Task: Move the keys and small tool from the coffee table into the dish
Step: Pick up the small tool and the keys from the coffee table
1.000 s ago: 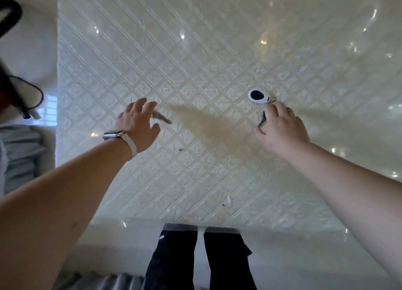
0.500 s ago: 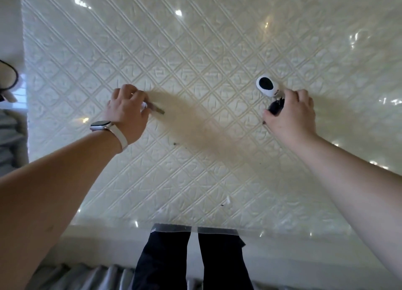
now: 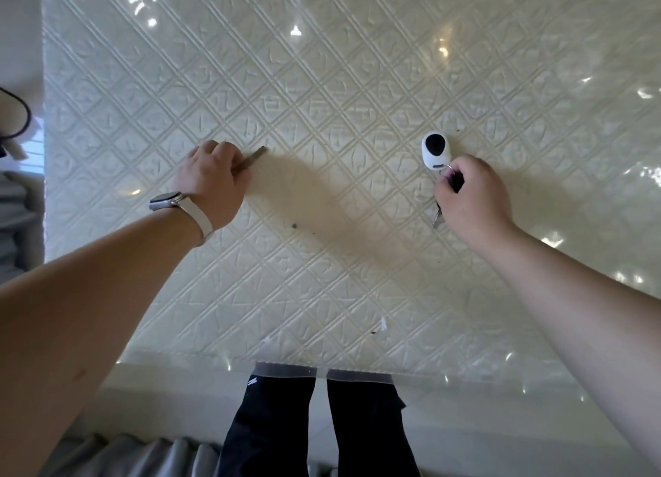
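My left hand [image 3: 211, 185], with a watch on its wrist, is closed around a small grey metal tool [image 3: 254, 157]; only the tool's tip sticks out to the right of the fingers. My right hand [image 3: 472, 197] grips a bunch of keys [image 3: 437, 219] by its black part and ring. A white fob with a black oval [image 3: 434, 151] hangs from the ring and lies on the coffee table [image 3: 322, 83]. A key blade pokes out below the hand. No dish is in view.
The table top is cream with a raised diamond pattern under a glossy cover. Its near edge [image 3: 357, 371] runs just above my dark trouser legs [image 3: 322, 426]. The left edge borders a black cable [image 3: 18, 118] and grey fabric [image 3: 18, 219].
My left hand has closed over the small tool, which lay beside its open fingers a second ago. My right hand has tightened on the keys, pinching the black part.
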`<state>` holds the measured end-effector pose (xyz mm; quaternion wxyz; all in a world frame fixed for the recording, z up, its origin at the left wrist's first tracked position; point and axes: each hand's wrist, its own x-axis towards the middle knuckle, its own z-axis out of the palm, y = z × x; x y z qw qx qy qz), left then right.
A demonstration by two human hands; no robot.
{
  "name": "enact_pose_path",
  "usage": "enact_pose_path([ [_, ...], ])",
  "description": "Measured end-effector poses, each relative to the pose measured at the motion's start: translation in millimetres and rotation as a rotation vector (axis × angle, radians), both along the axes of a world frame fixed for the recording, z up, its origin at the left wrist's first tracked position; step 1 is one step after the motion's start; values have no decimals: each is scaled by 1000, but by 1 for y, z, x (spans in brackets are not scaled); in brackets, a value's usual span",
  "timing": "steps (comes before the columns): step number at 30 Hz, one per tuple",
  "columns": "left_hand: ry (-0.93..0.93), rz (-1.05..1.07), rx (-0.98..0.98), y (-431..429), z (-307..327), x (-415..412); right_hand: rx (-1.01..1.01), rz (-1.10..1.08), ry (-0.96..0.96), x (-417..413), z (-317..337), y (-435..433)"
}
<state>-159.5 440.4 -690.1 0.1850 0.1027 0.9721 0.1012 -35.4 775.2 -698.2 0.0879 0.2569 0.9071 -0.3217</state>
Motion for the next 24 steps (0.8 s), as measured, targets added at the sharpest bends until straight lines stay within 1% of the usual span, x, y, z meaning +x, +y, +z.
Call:
enact_pose_path([
  [4,-58,113,-3,5,3,-2,-82,-39,69,9,13,-15],
  [10,-78,130,2,8,5,9,-129,-85,155,17,39,-40],
  [15,-91,124,129,8,21,28,-200,-128,258,20,72,-56],
  [19,-94,132,279,22,68,40,-244,-167,318,21,123,-63],
  [23,-152,139,380,49,142,51,-333,-245,350,20,192,-70],
  [24,-182,146,442,57,163,53,-363,-266,356,21,210,-70],
])
